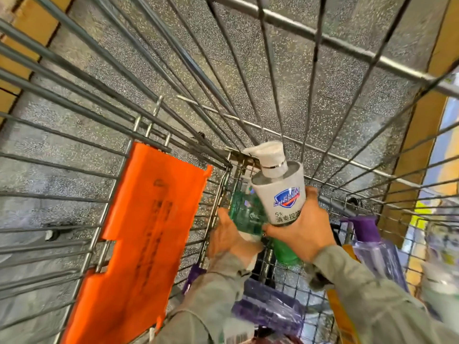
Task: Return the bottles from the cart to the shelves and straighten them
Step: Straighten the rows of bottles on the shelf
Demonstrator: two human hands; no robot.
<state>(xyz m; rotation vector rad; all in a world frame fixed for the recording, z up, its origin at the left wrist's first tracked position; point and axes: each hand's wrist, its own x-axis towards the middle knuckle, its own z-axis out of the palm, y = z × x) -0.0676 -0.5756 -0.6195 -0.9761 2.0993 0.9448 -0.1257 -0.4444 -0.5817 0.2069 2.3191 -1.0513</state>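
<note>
While the head camera is looking straight down into the wire cart (285,70), both hands are gripping bottles low in the basket. The right hand (301,232) is wrapping its fingers (311,194) around the lower half of a grey pump bottle (280,192) with a white pump head and a blue shield logo. It's tilting away from the camera, and the bottom of it is hiding behind the palm. The left hand (229,234) is clenching around a green see-through bottle (244,212) just beside it. The two bottles are overlapping, so I can't tell whether they're actually touching, and the green one's top is getting blocked by the grey one.

Lower down, more stuff is lying in the cart. Another green bottle (285,252) is peeking out under the right wrist, mostly covered. Purple packs (270,306) are sitting beneath both sleeves, too blurry to read. A purple-capped bottle (372,242) is leaning by the right side, with its lower part running under the sleeve.

An orange flap (146,234) is lying against the wire on the left, and its dark print is smearing out with motion blur. Speckled grey floor (260,40) is showing through the bars. The right edge is just a colourful blur, maybe shelving, honestly can't make it out.
</note>
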